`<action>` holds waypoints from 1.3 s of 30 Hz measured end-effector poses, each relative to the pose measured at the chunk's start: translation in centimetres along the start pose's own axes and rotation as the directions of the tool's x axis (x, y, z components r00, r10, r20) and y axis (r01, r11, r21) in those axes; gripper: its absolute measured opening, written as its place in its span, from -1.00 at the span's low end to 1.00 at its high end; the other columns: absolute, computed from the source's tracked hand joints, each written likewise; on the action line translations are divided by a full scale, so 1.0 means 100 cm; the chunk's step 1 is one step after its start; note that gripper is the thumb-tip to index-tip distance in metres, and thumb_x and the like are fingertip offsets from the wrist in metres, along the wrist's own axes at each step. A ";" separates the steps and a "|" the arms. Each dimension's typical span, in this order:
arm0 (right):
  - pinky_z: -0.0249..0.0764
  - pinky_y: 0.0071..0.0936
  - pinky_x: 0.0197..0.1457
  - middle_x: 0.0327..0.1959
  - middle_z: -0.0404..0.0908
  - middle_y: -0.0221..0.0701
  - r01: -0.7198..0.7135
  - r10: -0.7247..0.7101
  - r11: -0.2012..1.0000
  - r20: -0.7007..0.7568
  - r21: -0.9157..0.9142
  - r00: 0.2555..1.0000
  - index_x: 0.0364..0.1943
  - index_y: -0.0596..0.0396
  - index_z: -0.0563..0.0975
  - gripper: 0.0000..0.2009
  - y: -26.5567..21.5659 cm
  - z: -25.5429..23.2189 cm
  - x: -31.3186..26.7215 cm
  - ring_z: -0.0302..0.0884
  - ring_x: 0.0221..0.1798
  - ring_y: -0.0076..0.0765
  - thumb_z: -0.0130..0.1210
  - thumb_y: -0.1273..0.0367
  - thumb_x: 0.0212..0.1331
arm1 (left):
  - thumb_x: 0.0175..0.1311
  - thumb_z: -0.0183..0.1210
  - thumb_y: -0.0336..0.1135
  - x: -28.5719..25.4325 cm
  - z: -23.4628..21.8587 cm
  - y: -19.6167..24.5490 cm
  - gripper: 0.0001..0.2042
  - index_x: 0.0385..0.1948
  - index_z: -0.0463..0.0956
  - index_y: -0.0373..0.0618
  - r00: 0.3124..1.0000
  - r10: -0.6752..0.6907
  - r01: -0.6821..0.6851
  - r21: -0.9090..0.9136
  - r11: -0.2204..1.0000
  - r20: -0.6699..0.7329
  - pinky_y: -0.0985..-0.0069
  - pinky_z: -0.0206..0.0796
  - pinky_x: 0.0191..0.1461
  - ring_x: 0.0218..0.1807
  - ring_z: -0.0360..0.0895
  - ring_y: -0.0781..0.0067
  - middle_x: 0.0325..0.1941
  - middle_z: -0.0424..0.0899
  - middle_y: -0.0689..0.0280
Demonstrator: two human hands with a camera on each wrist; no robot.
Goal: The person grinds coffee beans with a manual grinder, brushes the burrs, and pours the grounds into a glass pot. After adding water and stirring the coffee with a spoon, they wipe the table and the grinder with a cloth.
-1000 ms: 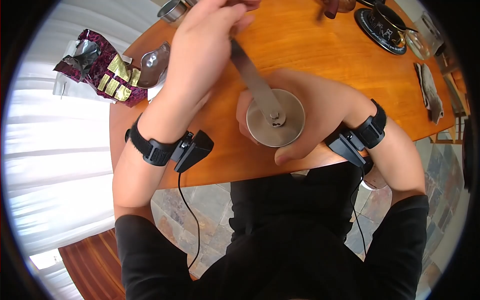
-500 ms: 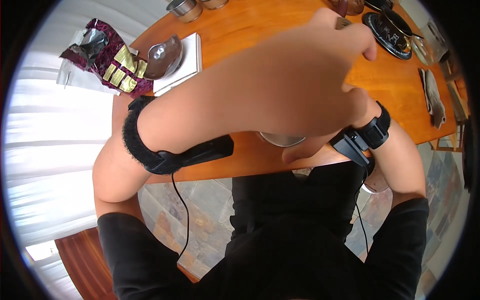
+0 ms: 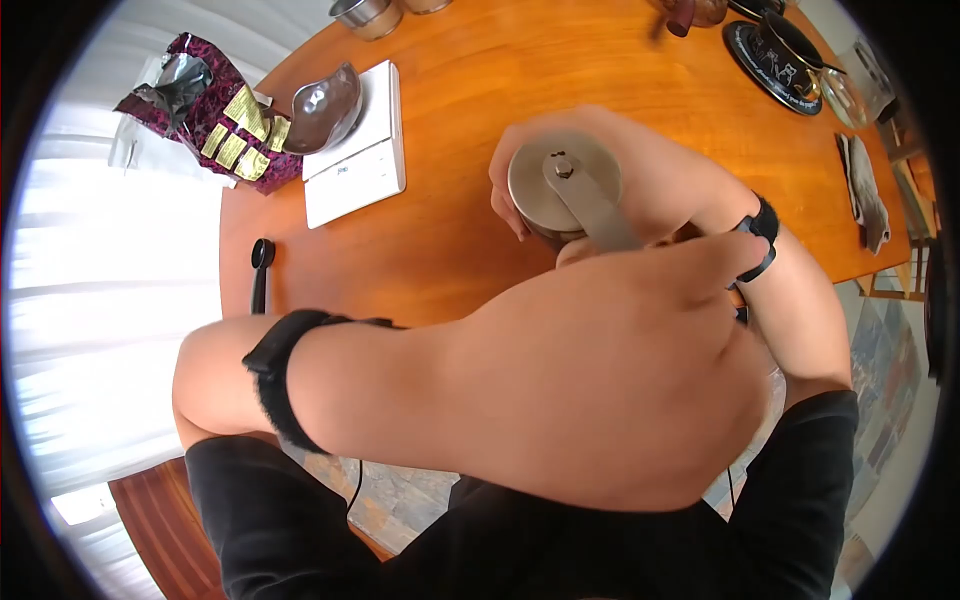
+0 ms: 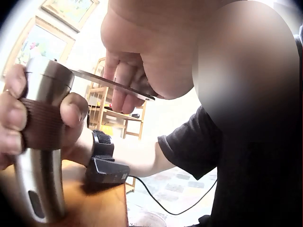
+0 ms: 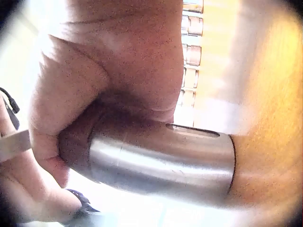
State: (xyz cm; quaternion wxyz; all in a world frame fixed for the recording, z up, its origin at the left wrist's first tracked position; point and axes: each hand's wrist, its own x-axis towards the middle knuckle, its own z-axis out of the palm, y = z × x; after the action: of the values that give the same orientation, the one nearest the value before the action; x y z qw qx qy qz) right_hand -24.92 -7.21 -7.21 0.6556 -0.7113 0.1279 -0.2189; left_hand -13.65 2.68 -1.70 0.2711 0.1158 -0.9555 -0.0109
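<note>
R hand wraps round the brown ribbed band of a stainless manual coffee grinder, thumb one side, fingers the other. Grinder's roughly upright at the tbl's near side, lid up; can't tell if its base touches the wooden tbl. Slot shows low on the steel body

L arm reaches across in front of the torso; L hand is at the outer end of the flat crank arm, fingers curled round that end in the L wrist view, knob hidden in the hand. Crank runs from the lid's center bolt toward the person & to their R. L hand sits near the R wrist strap, can't tell if touching

L side of tbl: white kitchen scale w/ brown translucent dish partly over it, maroon foil bag w/ yellow labels just beside; black scoop nearer the person, by the edge. Far side: metal container. Far R: black cup on black saucer, glass vessel beside, gray cloth nearer
</note>
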 end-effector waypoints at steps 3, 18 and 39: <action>0.45 -0.53 -0.28 -0.36 0.56 -0.49 0.118 -0.119 0.986 -0.001 -0.121 0.993 -0.26 0.08 0.53 -0.63 -0.002 0.000 0.000 0.45 -0.34 -0.51 0.35 0.49 -0.29 | -0.07 0.17 -0.39 -0.023 -0.015 0.010 -0.90 -0.51 0.60 -0.18 0.995 0.022 -0.006 0.171 0.985 -0.095 0.20 0.44 0.13 -0.27 0.62 0.34 -0.46 0.63 0.28; 0.45 -0.52 -0.17 -0.35 0.55 -0.52 0.142 -0.138 0.965 0.032 -0.220 0.990 -0.18 0.09 0.51 -0.55 0.000 0.002 0.003 0.47 -0.29 -0.55 0.38 0.52 -0.29 | 0.14 0.14 -0.29 -0.088 -0.099 -0.040 -0.82 -0.58 0.54 -0.16 0.855 -0.502 0.330 0.605 0.724 0.134 0.31 0.40 -0.33 -0.38 0.59 0.17 -0.42 0.65 0.18; 0.45 -0.50 -0.27 -0.54 0.57 -0.46 0.040 -0.069 0.837 -0.033 -0.545 0.997 -0.30 0.08 0.52 -0.73 -0.003 -0.007 -0.005 0.50 -0.48 -0.46 0.34 0.45 -0.13 | 0.33 0.02 -0.15 0.078 -0.021 -0.087 -0.68 -0.51 0.61 -0.13 0.795 -0.076 -0.195 0.372 0.907 0.602 0.33 0.42 -0.27 -0.43 0.57 0.13 -0.53 0.62 0.19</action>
State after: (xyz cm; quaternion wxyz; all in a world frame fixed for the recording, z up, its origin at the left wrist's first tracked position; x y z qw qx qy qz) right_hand -25.73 -7.52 -6.98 0.4169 -0.8656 0.1813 -0.2101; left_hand -17.09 -7.45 3.40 -0.0781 0.1302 -0.9745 0.1653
